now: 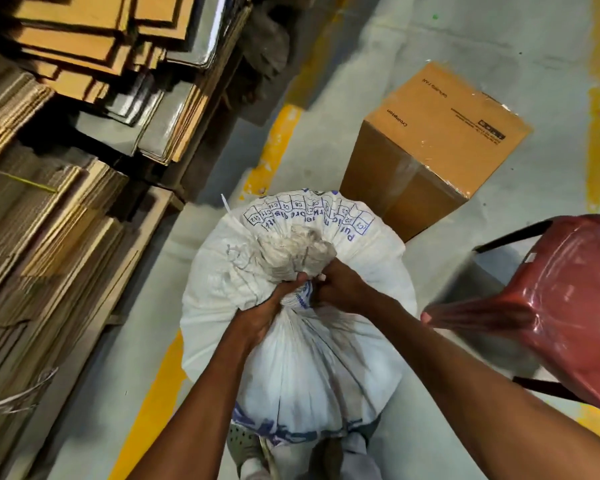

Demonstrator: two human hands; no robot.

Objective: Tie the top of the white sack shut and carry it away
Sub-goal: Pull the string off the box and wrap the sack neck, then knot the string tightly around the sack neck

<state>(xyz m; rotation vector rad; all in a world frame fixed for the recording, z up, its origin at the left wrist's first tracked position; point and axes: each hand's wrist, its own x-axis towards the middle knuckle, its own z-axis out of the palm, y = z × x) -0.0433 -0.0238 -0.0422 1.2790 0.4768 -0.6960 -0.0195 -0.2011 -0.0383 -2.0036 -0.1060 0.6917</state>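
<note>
From the head view, you are looking straight down on the white sack (298, 341), which stands upright in the middle of the scene on the grey floor (499, 36), its long axis running vertically toward you and its gathered top pointing up at the camera. Your left hand (267, 306) is closed tight around the bunched neck of the sack from the left, and your right hand (340, 289) is closed around the same neck from the right, the two hands nearly touching. Above your hands the loose mouth of the sack flares out in a crumpled tuft (298, 251).

Blue print runs around the far shoulder of the sack: a row of boxes with codes such as "C1", "C2", "C8" and "C11", and below them larger letters broken by folds, of which only "Pu" reads clearly. More blue print at the near bottom is too creased to read.

Just beyond the sack to the right stands a brown cardboard box (440, 133) marked "Crompton", with smaller lines too fine to read. On the near right a red plastic-wrapped chair (551, 306) leans in. Stacks of flattened cardboard (49, 168) fill the left side, and yellow painted lines (278, 147) cross the floor.
</note>
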